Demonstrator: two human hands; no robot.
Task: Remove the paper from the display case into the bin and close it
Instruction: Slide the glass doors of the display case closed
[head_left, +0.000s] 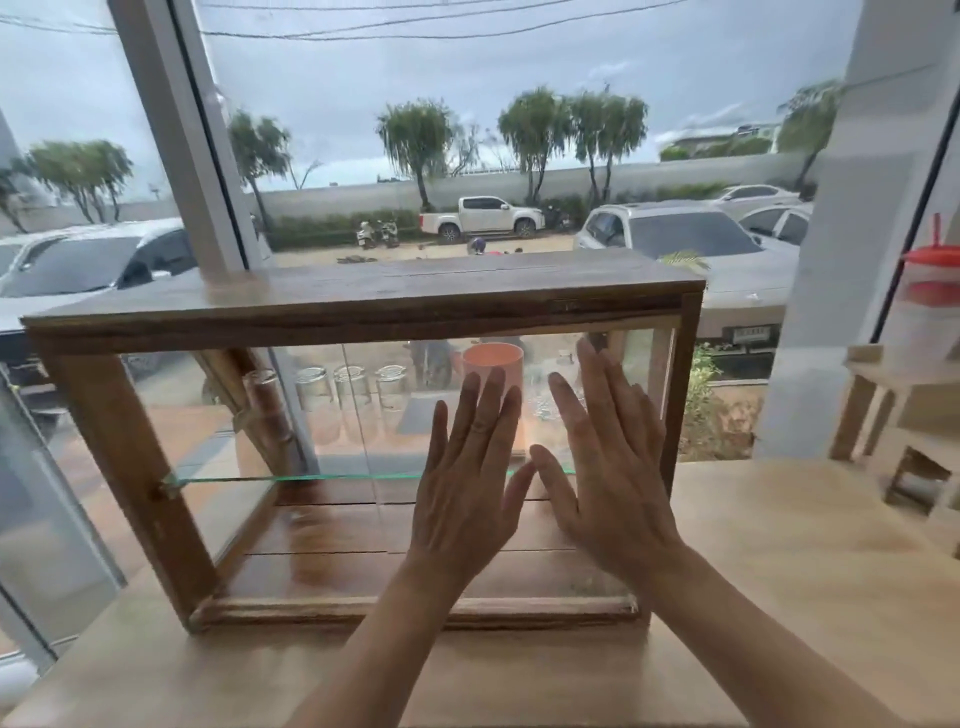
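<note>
A wooden display case (363, 306) with glass walls and a glass shelf stands on a pale wooden counter (779, 571) before a window. My left hand (467, 467) and my right hand (608, 457) lie flat, fingers spread, against the right half of its front glass, side by side with thumbs nearly touching. Neither hand holds anything. Through the glass I see a pink cup-like container (492, 364), partly hidden by my left fingers, and several clear glass jars (353, 389) in a row. No paper shows inside the case.
A small pale wooden rack (893, 415) stands at the right on the counter, with a clear container with a red lid (930, 291) on top. A window frame post (171, 145) rises behind the case's left end. Outside are parked cars and trees.
</note>
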